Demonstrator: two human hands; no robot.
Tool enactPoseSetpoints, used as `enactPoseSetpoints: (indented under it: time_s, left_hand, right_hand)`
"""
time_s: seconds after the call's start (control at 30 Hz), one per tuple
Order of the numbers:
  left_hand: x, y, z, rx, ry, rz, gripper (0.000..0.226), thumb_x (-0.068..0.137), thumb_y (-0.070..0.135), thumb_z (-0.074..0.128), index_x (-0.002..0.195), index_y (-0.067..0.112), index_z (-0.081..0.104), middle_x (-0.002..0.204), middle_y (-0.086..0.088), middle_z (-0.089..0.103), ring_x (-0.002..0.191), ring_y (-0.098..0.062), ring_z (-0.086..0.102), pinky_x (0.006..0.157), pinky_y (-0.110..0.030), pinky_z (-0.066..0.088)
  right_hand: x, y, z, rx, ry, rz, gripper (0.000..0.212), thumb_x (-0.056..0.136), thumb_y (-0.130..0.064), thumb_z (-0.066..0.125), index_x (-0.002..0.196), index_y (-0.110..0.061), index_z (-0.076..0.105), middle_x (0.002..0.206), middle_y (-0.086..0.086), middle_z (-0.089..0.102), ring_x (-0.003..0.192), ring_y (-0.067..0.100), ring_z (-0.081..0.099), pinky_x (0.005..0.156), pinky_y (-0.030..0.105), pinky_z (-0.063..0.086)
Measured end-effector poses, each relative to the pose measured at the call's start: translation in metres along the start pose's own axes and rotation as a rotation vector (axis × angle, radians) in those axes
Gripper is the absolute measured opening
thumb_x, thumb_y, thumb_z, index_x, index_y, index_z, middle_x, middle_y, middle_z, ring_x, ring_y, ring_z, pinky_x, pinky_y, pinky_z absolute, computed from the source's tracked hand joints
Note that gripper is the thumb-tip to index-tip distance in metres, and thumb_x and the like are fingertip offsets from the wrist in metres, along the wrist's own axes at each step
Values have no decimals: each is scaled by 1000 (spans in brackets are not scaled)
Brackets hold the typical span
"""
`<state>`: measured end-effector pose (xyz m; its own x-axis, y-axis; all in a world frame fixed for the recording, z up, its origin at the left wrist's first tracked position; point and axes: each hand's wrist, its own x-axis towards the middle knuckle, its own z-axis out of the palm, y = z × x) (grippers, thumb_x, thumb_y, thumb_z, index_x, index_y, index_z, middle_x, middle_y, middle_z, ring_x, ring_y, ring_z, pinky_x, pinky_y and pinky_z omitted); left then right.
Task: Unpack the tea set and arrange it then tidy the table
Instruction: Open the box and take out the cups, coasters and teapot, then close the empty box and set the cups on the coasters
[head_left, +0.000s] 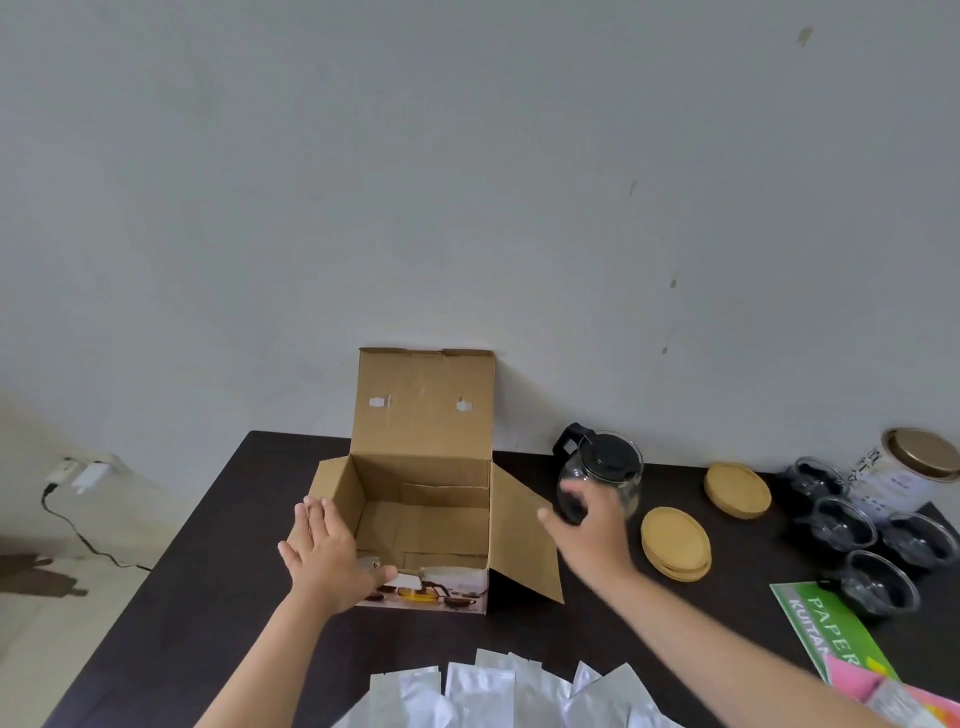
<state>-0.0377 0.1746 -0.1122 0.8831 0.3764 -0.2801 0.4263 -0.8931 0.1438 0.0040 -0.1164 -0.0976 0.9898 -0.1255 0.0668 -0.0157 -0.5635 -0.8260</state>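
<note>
Status: unpack step looks about done. Box (421, 519) is open on the dark surface (208, 597), lid flap up against the wall, side flaps splayed; the part of the inside I can see is bare cardboard.

Left hand (327, 556): flat and spread, palm on the box's left side near the front corner, thumb over the front edge. Fingers (311, 514) are extended, gripping nothing, just bracing.

Right hand (592, 525): reaching to the glass teapot (602, 480), which is just right of the box with its black lid on and handle facing the wall. Fingers partly curled around the near side of the glass. Can't tell if it's a firm grip or only contact, or whether the pot is resting on the surface; hand hides the base.

Rest of the set is already out, on the right:
- two low stacks of wooden coasters (675, 543) near the pot
- four glass cups (844, 525) clustered beyond them
- tin with a gold lid (904, 467) at the far right edge

Loose items on the near side: white sachets (498, 691), green booklet (831, 634), pink paper in the corner.

Next, by my read: seat the pot, pair cups with coasters, then close the box and clear it. Glass is smooth, so it needs a full wrap or the handle. Sachets and papers still need tidying.
</note>
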Motion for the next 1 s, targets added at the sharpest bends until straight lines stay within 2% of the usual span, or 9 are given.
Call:
enactPoseSetpoints:
  time_s: [0.13, 0.2, 0.27, 0.33, 0.43, 0.53, 0.6, 0.73, 1.0]
  left_hand:
    - [-12, 1, 2, -117, 55, -76, 132, 67, 69, 67, 146, 6, -18, 147, -21, -36, 138, -37, -32, 111, -61, -1]
    - [-20, 2, 5, -272, 125, -171, 145, 58, 65, 77, 144, 5, -22, 146, -20, -38, 138, -35, -31, 112, -59, -3]
    - [-27, 2, 6, -451, 196, -287, 155, 47, 57, 86, 144, 3, -23, 152, -18, -29, 142, -32, -24, 114, -55, -1]
    - [-29, -2, 9, -605, 203, -375, 157, 40, 49, 92, 145, 2, -15, 157, -18, -6, 146, -33, -4, 115, -53, 8]
    - [-32, -8, 15, -851, 174, -278, 132, 40, 36, 95, 141, 11, 13, 135, -13, 42, 129, -37, 41, 107, -57, 34]
    - [-41, -11, 16, -925, 222, -148, 109, 50, 24, 94, 134, 16, 25, 123, -6, 49, 116, -31, 51, 97, -51, 46]
    - [-44, -11, 17, -927, 269, -85, 109, 54, 21, 92, 139, 17, 24, 134, -6, 46, 122, -29, 48, 100, -49, 45]
    - [-45, -10, 22, -717, 293, -1, 102, 63, 30, 87, 144, 21, 26, 155, -3, 24, 140, -27, 30, 110, -51, 34]
    - [-41, -24, 34, -338, 198, 140, 105, 73, 53, 72, 150, 22, 8, 160, 3, -9, 147, -23, -8, 112, -60, 19]
  right_hand:
    - [-79, -6, 27, 349, -100, 374, 18, 83, -14, 72, 98, -18, 63, 100, 1, 61, 92, 9, 58, 72, 18, 44]
    - [-94, -10, 35, 590, -135, 634, 21, 85, -13, 70, 104, -12, 61, 96, 1, 60, 91, 11, 58, 82, 27, 49]
    - [-100, -16, 37, 899, -226, 874, 30, 89, -14, 67, 117, -11, 56, 102, 5, 58, 110, 20, 55, 98, 41, 42]
    - [-99, -22, 34, 1166, -292, 987, 49, 92, -17, 62, 136, -9, 44, 132, 11, 50, 135, 25, 38, 109, 48, 30]
    - [-94, -23, 26, 1380, -282, 969, 65, 91, -17, 60, 148, -9, 30, 150, 11, 39, 143, 26, 29, 113, 53, 21]
    - [-94, -24, 19, 1449, -284, 920, 46, 91, -16, 57, 135, -10, 47, 143, 8, 48, 140, 25, 34, 112, 54, 21]
    - [-97, -23, 18, 1429, -314, 856, 34, 92, -16, 54, 126, -15, 54, 139, 5, 53, 138, 25, 37, 111, 53, 22]
    - [-103, -31, 16, 1369, -414, 707, 51, 93, -14, 45, 142, -26, 42, 141, 1, 50, 131, 24, 40, 111, 52, 22]
    - [-108, -44, 27, 1192, -564, 600, 47, 97, -16, 46, 143, -21, 41, 140, 0, 47, 143, 24, 28, 114, 55, 15]
